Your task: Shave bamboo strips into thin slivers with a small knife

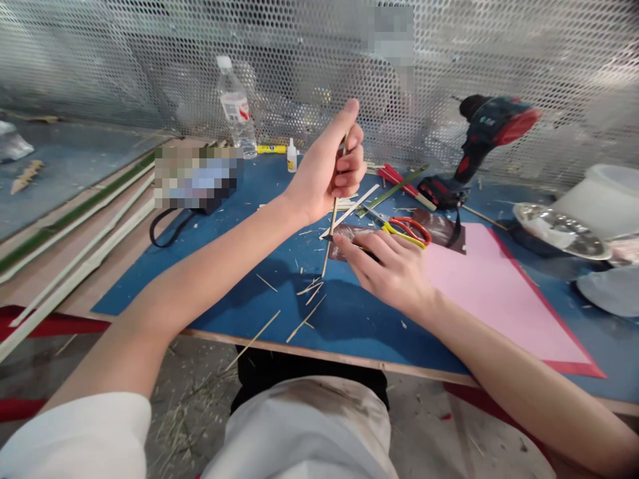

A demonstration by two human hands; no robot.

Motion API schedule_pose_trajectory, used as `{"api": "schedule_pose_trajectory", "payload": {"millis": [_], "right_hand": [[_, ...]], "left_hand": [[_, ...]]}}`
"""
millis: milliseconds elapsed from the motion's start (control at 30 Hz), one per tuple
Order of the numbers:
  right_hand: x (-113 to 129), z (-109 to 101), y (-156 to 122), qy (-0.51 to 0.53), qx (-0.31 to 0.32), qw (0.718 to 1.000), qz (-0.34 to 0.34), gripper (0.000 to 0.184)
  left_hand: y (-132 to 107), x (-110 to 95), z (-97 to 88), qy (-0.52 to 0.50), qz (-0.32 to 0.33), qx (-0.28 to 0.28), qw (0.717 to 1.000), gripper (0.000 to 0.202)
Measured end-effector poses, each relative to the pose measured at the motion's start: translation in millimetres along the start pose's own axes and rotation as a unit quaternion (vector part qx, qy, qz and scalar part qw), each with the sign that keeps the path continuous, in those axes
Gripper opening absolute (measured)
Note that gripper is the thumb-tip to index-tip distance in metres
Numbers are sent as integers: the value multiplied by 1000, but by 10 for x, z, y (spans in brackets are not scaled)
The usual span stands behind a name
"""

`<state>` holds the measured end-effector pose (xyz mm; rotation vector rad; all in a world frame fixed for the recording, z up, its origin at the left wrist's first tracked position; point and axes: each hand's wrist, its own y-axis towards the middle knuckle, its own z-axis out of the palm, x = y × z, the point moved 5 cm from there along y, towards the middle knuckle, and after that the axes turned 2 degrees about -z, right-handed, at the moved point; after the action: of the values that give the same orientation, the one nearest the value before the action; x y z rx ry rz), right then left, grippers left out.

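Note:
My left hand (327, 166) is raised above the blue table, its fingers curled round a thin bamboo strip (333, 216) that slants down toward the tabletop. Low over the table, my right hand (392, 269) is closed on a dark tool (370, 253), mostly hidden under the fingers. The tool's dark tip touches or nearly touches the lower part of the strip, by my right index finger; whether it is a blade I cannot tell. Thin bamboo slivers (312, 287) lie below the strip. Just beyond my right hand rest scissors (409, 229) with red and yellow handles.
A cordless drill (492, 130) stands at the back right, near a metal bowl (559, 229). Pink paper (489, 286) covers the right side. A water bottle (237, 113) and a small glue bottle (291, 158) stand behind. Long bamboo strips (84, 266) lie left. Perforated metal (299, 53) closes the back.

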<state>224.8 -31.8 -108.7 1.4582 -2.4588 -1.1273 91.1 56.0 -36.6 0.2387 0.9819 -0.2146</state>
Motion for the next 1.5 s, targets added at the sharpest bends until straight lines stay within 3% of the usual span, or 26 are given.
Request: {"api": "schedule_pose_trajectory", "payload": {"millis": [300, 433, 600, 833, 1000, 1167, 1267, 1333, 1400, 1500], "right_hand": [[12, 30, -35, 62, 21, 998, 24, 35], [189, 127, -135, 97, 77, 992, -29, 33], [293, 167, -184, 136, 70, 987, -59, 36], [219, 193, -184, 152, 81, 985, -4, 39], [109, 169, -162, 187, 95, 973, 99, 34], [-179, 123, -126, 290, 76, 946, 128, 34], [-457, 42, -106, 313, 51, 937, 149, 28], [-628, -38, -94, 314, 32, 936, 156, 23], [-744, -118, -79, 309, 22, 940, 146, 20], [-801, -187, -44, 299, 33, 945, 127, 19]], "left_hand": [[12, 6, 24, 18, 47, 31, 998, 48], [23, -3, 5, 18, 47, 29, 998, 49], [40, -8, -48, 10, 23, 34, 999, 51], [102, -11, -198, 19, 18, -21, 999, 54], [156, -130, -425, 63, 78, -65, 993, 57], [143, -376, -588, 126, 158, -81, 976, 53], [149, -590, -673, 160, 191, -46, 967, 41], [169, -750, -773, 300, 207, -57, 929, 41], [183, -871, -836, 477, 227, -51, 848, 37], [151, -867, -856, 568, 201, -29, 798, 10]]}}
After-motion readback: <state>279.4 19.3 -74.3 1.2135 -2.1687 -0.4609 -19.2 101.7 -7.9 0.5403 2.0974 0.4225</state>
